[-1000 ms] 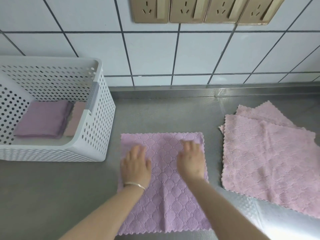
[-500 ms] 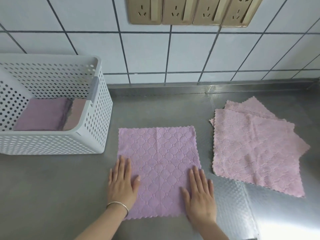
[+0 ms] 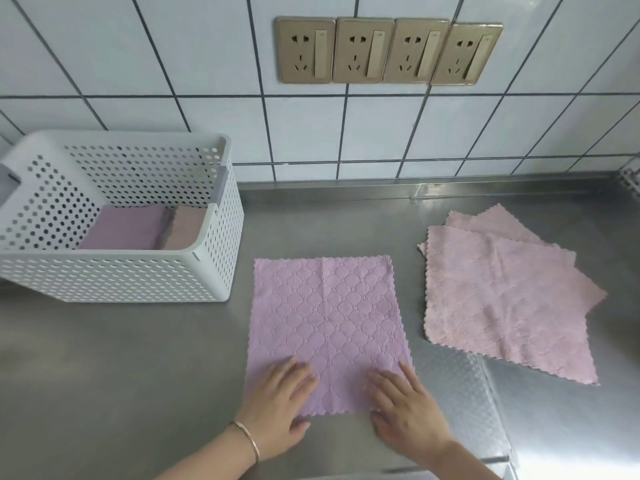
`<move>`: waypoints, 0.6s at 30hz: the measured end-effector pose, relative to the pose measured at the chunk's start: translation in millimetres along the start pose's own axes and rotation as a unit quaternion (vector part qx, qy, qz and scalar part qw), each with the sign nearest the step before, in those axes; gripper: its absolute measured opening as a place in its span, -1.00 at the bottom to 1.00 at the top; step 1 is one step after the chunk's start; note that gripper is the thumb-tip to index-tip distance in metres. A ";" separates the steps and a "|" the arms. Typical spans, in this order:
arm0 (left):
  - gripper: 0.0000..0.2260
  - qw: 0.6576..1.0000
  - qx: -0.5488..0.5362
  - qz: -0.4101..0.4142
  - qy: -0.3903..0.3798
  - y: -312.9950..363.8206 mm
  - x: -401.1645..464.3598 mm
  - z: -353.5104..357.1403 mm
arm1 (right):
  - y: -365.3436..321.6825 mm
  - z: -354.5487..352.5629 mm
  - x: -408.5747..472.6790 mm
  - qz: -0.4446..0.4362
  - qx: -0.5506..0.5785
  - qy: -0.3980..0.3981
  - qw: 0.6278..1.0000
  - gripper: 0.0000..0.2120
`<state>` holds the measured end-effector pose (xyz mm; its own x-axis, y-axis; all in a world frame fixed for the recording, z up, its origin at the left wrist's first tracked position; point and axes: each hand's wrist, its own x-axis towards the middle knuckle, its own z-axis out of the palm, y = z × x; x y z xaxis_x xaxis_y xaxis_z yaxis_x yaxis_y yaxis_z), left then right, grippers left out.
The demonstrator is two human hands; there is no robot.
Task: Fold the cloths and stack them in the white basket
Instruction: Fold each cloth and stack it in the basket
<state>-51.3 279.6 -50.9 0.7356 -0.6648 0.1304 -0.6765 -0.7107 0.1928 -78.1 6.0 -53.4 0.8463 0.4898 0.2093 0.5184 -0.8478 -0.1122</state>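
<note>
A purple quilted cloth lies spread flat on the steel counter in front of me. My left hand rests on its near left corner with the fingers on the fabric. My right hand lies on the near right corner, fingers laid over the cloth's edge. The white perforated basket stands at the left. Inside it lie a folded purple cloth and a folded pink cloth side by side. Two pink cloths lie flat and overlapping at the right.
The tiled wall with a row of gold sockets rises behind the steel counter. A raised steel lip runs along the wall's foot. The counter's near edge shows at the bottom right.
Both hands slid from the cloth's middle toward me to its near corners, then closed in slightly along the near edge. The camera tilted up.
</note>
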 end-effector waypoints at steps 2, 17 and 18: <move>-0.56 1.000 0.000 -0.009 0.010 2.9 2.1 -2.4 | 3.6 -2.2 2.4 -0.007 -0.006 0.010 1.000 -0.74; -0.43 0.987 0.004 -0.140 -0.076 -33.9 -23.8 -31.1 | 13.9 -31.2 21.2 0.217 0.112 -0.028 0.969 -0.69; -0.37 0.982 -0.014 -0.172 -0.073 -34.3 -22.5 -35.2 | 14.1 -38.0 26.5 0.270 0.157 -0.048 0.949 -0.71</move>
<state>-43.4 326.9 -26.2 0.9061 -0.4139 -0.0874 -0.3863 -0.8938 0.2279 -53.1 -0.7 -12.6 0.9983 0.0304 -0.0489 0.0042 -0.8854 -0.4647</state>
